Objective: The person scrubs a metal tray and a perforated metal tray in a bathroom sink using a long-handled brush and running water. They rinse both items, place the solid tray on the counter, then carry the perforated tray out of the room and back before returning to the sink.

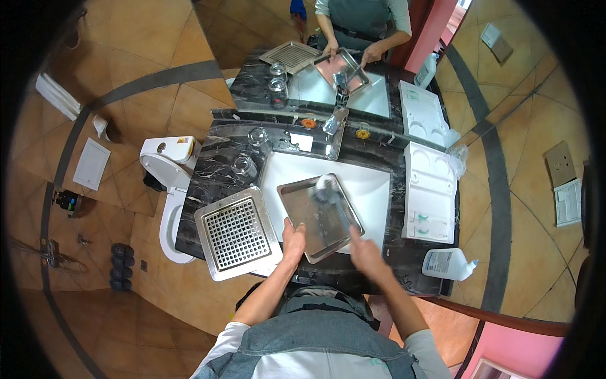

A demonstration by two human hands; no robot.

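Over the white sink basin [374, 189] a shallow rectangular metal tray [315, 232] is held at a tilt. My left hand [294, 240] grips its left edge, thumb on the rim. In my right hand [367, 256] is the handle of a scrubbing brush [326, 192], blurred by motion. The brush head, partly white, lies over the tray's far end; whether it touches the metal I cannot tell. Droplets show on the tray's inner surface. Left of my left hand, a perforated metal drain tray [239, 234] rests on the counter beside the sink.
Two clear glass jars [244, 166] stand on the black marble counter [218, 142] at left, behind the drain tray. The faucet [336, 123] rises behind the basin, below a mirror. A white plastic tray [431, 194] and a white bottle [449, 264] occupy the right side. A toilet [173, 222] adjoins the left.
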